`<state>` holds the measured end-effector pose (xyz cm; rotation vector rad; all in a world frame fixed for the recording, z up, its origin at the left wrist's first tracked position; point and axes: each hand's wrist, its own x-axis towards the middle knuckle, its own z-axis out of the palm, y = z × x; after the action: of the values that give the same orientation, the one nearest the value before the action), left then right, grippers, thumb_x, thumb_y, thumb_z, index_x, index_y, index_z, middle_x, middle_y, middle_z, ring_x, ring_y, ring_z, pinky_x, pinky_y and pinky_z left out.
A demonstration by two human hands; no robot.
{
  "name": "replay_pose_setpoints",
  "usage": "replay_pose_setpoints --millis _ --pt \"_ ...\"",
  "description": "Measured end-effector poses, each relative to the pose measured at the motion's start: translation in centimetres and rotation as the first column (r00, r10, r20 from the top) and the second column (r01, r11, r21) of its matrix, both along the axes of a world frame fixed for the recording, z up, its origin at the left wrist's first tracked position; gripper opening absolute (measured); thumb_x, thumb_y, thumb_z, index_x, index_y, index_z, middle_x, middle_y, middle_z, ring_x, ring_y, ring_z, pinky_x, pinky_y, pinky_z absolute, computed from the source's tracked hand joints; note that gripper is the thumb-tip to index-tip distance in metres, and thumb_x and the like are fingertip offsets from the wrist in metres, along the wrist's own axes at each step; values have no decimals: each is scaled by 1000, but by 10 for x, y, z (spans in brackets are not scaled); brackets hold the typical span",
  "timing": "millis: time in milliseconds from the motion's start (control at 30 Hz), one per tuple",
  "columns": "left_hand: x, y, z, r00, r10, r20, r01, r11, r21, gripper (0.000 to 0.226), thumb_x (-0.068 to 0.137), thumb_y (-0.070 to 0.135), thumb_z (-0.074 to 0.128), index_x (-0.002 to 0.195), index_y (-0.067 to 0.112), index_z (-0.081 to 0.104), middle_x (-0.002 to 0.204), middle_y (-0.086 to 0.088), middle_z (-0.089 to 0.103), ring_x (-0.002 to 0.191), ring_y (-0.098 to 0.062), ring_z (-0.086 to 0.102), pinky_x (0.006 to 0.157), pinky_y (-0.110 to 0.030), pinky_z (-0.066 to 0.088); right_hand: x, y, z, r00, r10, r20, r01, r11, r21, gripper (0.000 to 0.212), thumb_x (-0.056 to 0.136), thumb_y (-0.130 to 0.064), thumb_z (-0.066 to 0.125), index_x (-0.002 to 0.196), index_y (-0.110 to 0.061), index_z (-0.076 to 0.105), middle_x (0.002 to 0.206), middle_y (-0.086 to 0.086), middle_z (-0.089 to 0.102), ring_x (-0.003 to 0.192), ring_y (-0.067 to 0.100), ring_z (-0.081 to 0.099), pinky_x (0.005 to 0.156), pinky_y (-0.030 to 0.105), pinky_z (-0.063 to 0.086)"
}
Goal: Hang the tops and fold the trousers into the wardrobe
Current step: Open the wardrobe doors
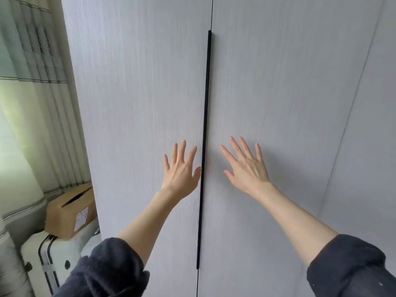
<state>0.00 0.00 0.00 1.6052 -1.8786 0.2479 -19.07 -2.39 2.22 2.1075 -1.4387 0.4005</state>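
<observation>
The pale grey wardrobe fills the view, and its two doors are closed. A long black handle strip runs down the seam between them. My left hand lies flat with spread fingers against the left door, its thumb at the handle strip. My right hand is spread flat against the right door, just right of the seam. Both hands are empty. No tops, trousers or hangers are in view.
A brown cardboard box sits on a white suitcase at the lower left, beside the wardrobe. Striped curtains hang at the left. Another grey panel angles away at the right.
</observation>
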Motion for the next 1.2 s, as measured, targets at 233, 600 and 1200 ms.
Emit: replay_pose_setpoints --millis 233,600,1200 --pt "-11 -56 -4 996 -48 -73 46 998 -40 60 98 24 41 151 19 11 156 -8 -18 143 -29 -19 115 -53 -1 -2 -49 -21 998 -59 -29 57 996 -67 81 90 -45 52 151 -31 2 158 2 -16 144 26 -17 112 61 -1" --pt "-41 -68 -3 868 -185 -461 106 976 -192 44 86 -10 39 129 2 43 157 -7 0 145 -26 -11 113 -56 1 -9 -72 -33 1000 11 -6 -12 963 -269 92 62 -41 83 142 -28 40 153 6 29 141 31 26 104 69 16" --pt "-18 43 16 867 -200 -456 154 979 -137 28 90 -9 45 114 0 54 144 -7 22 138 -17 24 108 -42 33 45 11 -47 342 9 940 -800 528 286 47 100 -7 39 145 -14 33 142 0 45 134 12 39 102 13 28"
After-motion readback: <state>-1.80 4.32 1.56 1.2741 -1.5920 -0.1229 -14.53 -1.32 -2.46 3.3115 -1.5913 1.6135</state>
